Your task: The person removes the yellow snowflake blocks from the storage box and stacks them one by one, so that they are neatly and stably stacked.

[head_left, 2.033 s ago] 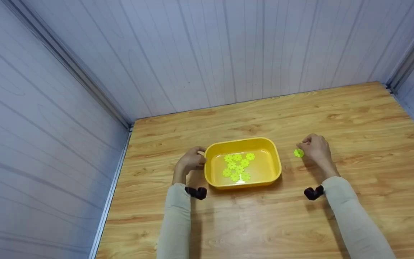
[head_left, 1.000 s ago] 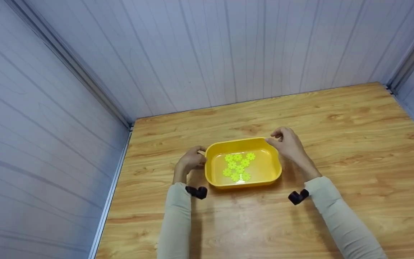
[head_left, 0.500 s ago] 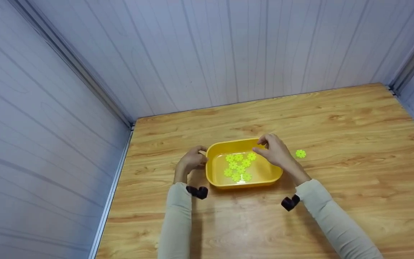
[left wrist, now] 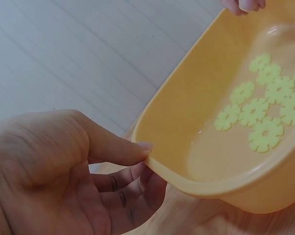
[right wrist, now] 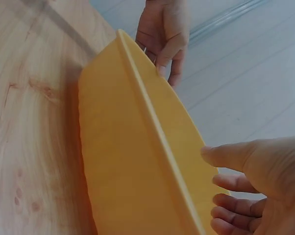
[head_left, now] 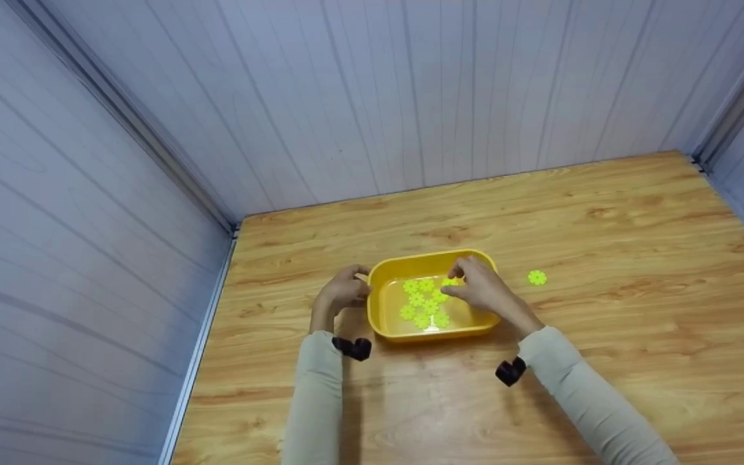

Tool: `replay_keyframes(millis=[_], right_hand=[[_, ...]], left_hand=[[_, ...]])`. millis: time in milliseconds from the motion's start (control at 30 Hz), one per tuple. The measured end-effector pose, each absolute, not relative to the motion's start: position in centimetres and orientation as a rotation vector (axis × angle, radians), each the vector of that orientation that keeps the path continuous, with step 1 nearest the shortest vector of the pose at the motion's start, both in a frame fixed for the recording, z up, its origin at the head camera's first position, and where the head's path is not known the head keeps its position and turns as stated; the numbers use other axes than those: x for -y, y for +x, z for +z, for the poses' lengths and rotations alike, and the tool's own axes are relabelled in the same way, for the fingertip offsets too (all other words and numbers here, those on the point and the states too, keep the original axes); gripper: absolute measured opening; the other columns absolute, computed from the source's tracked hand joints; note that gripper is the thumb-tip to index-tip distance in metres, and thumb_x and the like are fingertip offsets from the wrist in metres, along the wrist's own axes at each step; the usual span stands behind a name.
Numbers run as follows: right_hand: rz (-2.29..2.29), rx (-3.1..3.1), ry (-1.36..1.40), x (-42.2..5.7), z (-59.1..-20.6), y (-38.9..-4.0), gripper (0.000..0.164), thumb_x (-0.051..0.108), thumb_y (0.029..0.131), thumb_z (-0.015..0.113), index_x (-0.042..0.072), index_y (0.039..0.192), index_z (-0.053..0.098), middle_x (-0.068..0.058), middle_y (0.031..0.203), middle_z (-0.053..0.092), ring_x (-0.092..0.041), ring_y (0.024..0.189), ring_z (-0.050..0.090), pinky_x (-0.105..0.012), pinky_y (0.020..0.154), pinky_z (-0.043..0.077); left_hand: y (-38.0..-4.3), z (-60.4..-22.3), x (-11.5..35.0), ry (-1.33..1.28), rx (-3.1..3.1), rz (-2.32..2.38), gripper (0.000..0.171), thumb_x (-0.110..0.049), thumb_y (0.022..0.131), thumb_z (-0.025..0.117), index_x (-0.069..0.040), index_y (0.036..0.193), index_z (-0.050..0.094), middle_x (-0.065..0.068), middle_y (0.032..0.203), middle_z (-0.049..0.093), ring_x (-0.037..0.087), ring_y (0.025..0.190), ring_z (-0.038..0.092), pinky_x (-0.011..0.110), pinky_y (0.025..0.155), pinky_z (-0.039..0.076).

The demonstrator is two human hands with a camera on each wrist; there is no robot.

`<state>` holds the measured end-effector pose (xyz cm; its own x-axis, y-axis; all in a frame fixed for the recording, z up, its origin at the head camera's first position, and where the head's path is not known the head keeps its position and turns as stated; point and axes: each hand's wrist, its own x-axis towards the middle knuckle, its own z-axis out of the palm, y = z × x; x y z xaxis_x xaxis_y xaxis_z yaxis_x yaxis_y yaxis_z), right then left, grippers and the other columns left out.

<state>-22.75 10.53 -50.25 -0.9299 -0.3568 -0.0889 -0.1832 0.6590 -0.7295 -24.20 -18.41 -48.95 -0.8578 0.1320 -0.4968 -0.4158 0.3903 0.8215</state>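
Observation:
A yellow plastic basin (head_left: 404,266) stands on the wooden surface. My left hand (head_left: 344,289) pinches its left rim; in the left wrist view the thumb lies on top and the curled fingers (left wrist: 137,198) sit under the edge. Several flat neon-yellow flower-shaped pieces (head_left: 411,286) lie on the basin floor. Over the basin's right half hovers my right hand (head_left: 483,286), thumb and fingers apart, nothing visible between them. Its fingertips are near the upper-right pieces and partly cover them. One more flower-shaped piece (head_left: 537,277) lies on the wood, right of the basin.
Pale panelled walls (head_left: 378,97) rise behind and on both sides of the wooden surface (head_left: 637,258). A small black device (head_left: 352,349) sits at the left wrist and another black device (head_left: 511,372) at the right.
My right hand has let go of the flower-shaped piece on the wood at the right and moved left over the basin, lowering toward the pieces inside. My left hand stays at the rim.

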Motion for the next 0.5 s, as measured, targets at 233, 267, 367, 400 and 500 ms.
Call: replay_keyframes(millis=[233, 267, 367, 400, 500], right_hand=[[-1.049, -2.634, -0.436, -9.8, -50.8, -22.4, 0.035, 0.027, 0.085, 0.072, 0.003, 0.105, 0.057, -0.013, 0.107, 0.052, -0.024, 0.092, 0.047, -0.037, 0.081, 0.043], [-1.035, -2.628, -0.439, -9.7, -50.9, -22.4, 0.036, 0.027, 0.084, 0.072, 0.003, 0.105, 0.057, -0.013, 0.106, 0.052, -0.023, 0.091, 0.047, -0.037, 0.080, 0.043], [-0.989, -2.611, -0.424, -9.4, -51.2, -22.3, 0.037, 0.028, 0.083, 0.074, 0.003, 0.105, 0.057, -0.011, 0.105, 0.052, -0.023, 0.090, 0.047, -0.036, 0.079, 0.043], [-0.970, -2.607, -0.419, -9.4, -51.3, -22.3, 0.037, 0.028, 0.083, 0.074, 0.003, 0.105, 0.057, -0.010, 0.105, 0.052, -0.023, 0.089, 0.047, -0.036, 0.078, 0.043], [-0.912, -2.598, -0.419, -9.1, -51.6, -22.2, 0.036, 0.029, 0.082, 0.075, 0.005, 0.103, 0.057, -0.009, 0.102, 0.050, -0.023, 0.088, 0.046, -0.035, 0.075, 0.042]], left_hand=[[-24.3, -49.0, 18.4, -0.249, -2.166, 1.483, 0.042, 0.000, 0.086, 0.053, -0.005, 0.128, 0.051, 0.017, 0.098, 0.061, 0.020, 0.079, 0.058, 0.042, 0.084, 0.052], [-24.3, -49.0, 18.4, -0.252, -2.164, 1.483, 0.042, 0.000, 0.086, 0.054, -0.005, 0.127, 0.051, 0.016, 0.097, 0.061, 0.019, 0.079, 0.058, 0.041, 0.084, 0.053], [-24.3, -49.0, 18.4, -0.255, -2.161, 1.485, 0.041, 0.001, 0.086, 0.053, -0.006, 0.127, 0.051, 0.015, 0.096, 0.060, 0.020, 0.079, 0.058, 0.040, 0.083, 0.053], [-24.3, -49.0, 18.4, -0.258, -2.156, 1.487, 0.042, 0.001, 0.086, 0.053, -0.006, 0.127, 0.051, 0.015, 0.097, 0.060, 0.020, 0.080, 0.058, 0.040, 0.083, 0.053], [-24.3, -49.1, 18.5, -0.258, -2.151, 1.484, 0.043, 0.000, 0.086, 0.054, -0.006, 0.129, 0.050, 0.017, 0.101, 0.060, 0.020, 0.082, 0.059, 0.040, 0.084, 0.053]])
